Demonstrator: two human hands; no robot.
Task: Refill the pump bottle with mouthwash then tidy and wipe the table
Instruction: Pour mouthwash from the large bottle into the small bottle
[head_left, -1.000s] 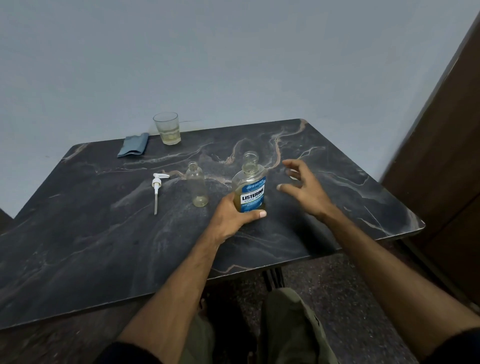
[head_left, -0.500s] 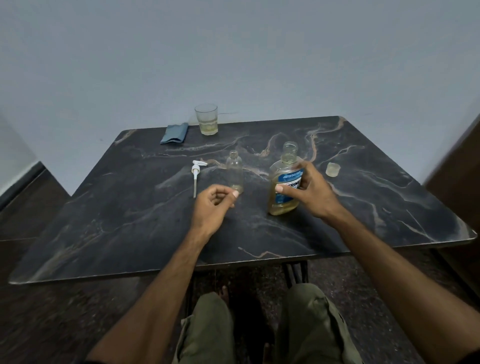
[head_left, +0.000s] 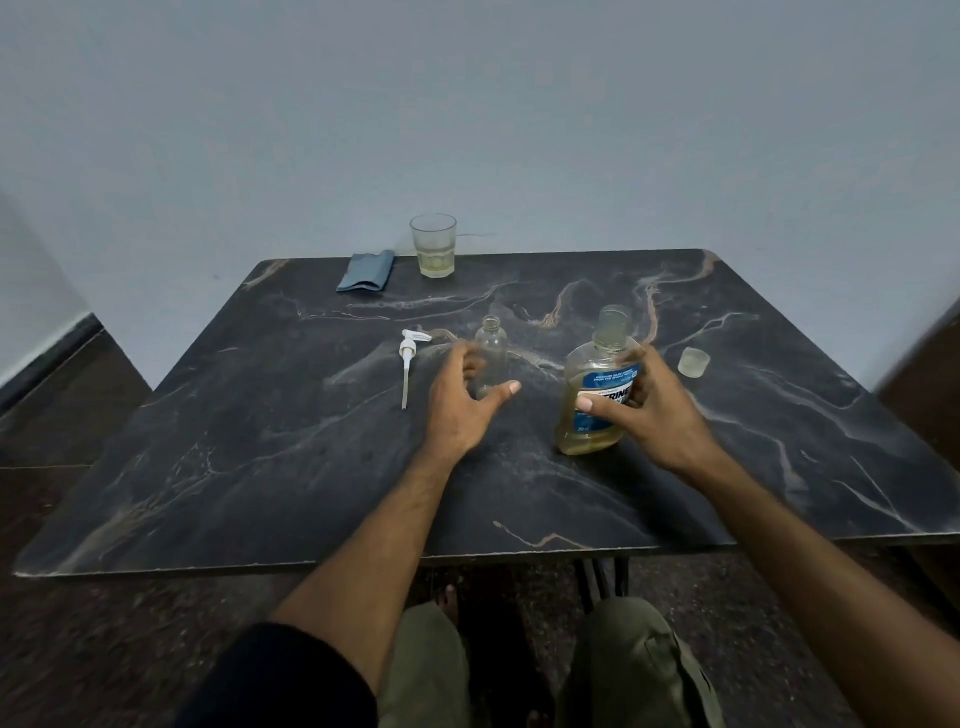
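An uncapped mouthwash bottle (head_left: 597, 382) with a blue label and yellowish liquid stands mid-table, tilted slightly, with my right hand (head_left: 652, 410) wrapped around its right side. A small clear pump bottle (head_left: 491, 353), open at the top, stands left of it. My left hand (head_left: 462, 405) is spread around the small bottle's lower part, fingers apart, thumb in front; whether it touches the bottle I cannot tell. The white pump head (head_left: 409, 364) with its tube lies flat on the table to the left. The mouthwash cap (head_left: 693, 361) sits to the right.
A folded blue cloth (head_left: 366, 278) and a glass (head_left: 434, 245) with a little yellowish liquid stand at the far edge of the dark marble table (head_left: 260, 467), against the wall. My knees are under the near edge.
My left hand let go of the mouthwash bottle and moved left to the small bottle. My right hand took hold of the mouthwash bottle. The camera view shifted left.
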